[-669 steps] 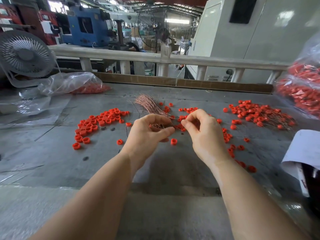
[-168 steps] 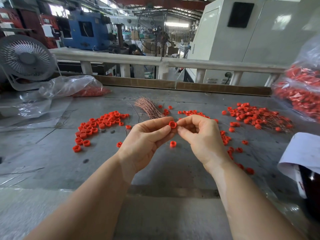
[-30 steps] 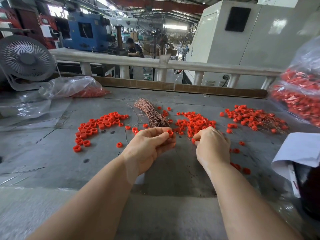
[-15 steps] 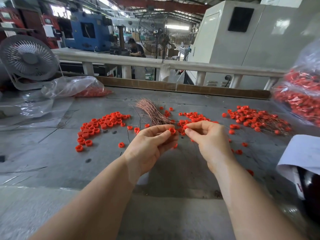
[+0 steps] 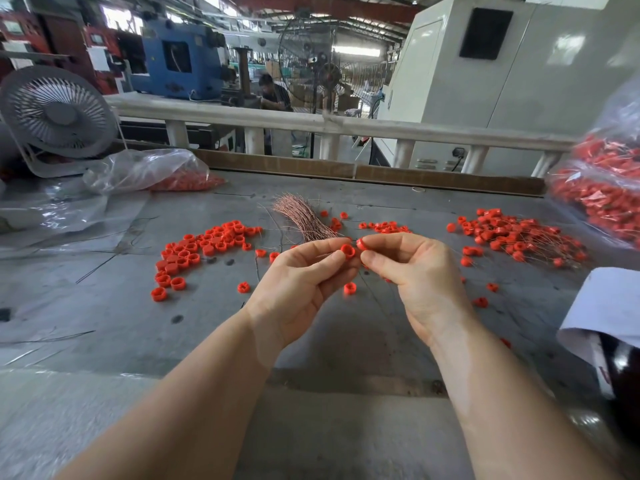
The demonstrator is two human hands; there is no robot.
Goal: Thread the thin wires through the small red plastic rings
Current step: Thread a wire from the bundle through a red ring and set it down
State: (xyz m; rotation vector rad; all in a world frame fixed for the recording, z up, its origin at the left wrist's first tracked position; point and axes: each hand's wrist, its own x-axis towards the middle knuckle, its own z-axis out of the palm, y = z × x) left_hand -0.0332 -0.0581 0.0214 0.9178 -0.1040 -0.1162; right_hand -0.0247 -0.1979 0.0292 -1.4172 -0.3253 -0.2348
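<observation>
Barely visible wire (image 5: pixel 372 299) beneath hands (image 5: pixel 360 271).

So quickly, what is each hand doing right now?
Left hand: pinches a red plastic ring at its fingertips.
Right hand: pinches a second red ring, close beside the first.

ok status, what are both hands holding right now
Left hand pinches a red ring at its fingers. Right hand pinches a second ring close beside it. Wire bundle lies on the table just behind. Nothing in the way.
</observation>
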